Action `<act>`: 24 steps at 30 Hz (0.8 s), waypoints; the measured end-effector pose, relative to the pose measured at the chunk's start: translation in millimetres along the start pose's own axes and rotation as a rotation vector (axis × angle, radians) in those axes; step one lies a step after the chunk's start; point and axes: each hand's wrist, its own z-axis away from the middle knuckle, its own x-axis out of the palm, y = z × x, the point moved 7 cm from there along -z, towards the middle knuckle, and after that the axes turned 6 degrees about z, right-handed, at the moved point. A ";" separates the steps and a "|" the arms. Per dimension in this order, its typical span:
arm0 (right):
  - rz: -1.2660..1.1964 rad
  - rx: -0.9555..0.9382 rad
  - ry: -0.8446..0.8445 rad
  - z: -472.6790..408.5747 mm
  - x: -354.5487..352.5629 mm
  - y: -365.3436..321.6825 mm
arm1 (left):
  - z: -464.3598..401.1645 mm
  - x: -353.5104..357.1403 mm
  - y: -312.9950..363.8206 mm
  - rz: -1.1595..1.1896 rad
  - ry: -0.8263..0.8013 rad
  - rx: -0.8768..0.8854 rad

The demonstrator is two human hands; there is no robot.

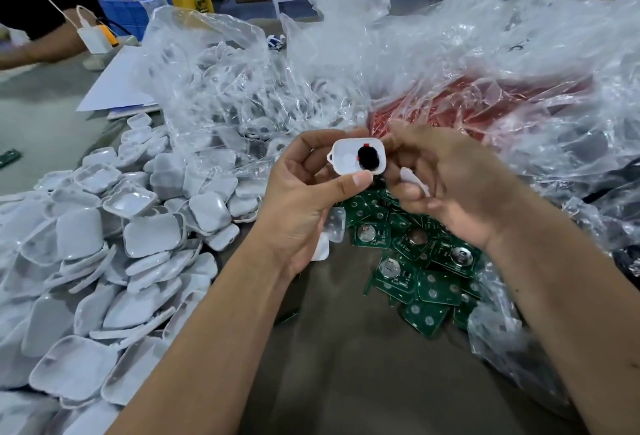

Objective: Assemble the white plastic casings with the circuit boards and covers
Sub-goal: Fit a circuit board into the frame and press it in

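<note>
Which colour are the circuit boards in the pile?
Green circuit boards, clearest in the head view.

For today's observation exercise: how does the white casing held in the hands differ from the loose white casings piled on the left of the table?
The held casing has a black round part and red bits inside; the piled casings look empty. The held one is gripped by the left hand, with the right hand at its edge; the piled ones lie loose, overlapping at all angles. Both are white, rounded-square plastic shells.

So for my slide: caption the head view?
Both hands hold a white casing above green circuit boards.
</note>
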 end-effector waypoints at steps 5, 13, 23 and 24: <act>0.085 0.051 -0.060 0.0 6.6 3.5 | 2.1 1.7 2.1 -0.097 -0.030 0.024; 0.052 0.055 -0.016 0.5 5.7 4.0 | 3.3 3.5 5.0 -0.131 -0.001 0.057; -0.029 0.080 0.023 -1.7 5.0 8.7 | 5.1 3.8 5.5 -0.188 0.034 0.063; -0.035 0.093 0.020 -2.0 4.3 9.8 | 5.4 4.4 5.7 -0.196 0.030 0.066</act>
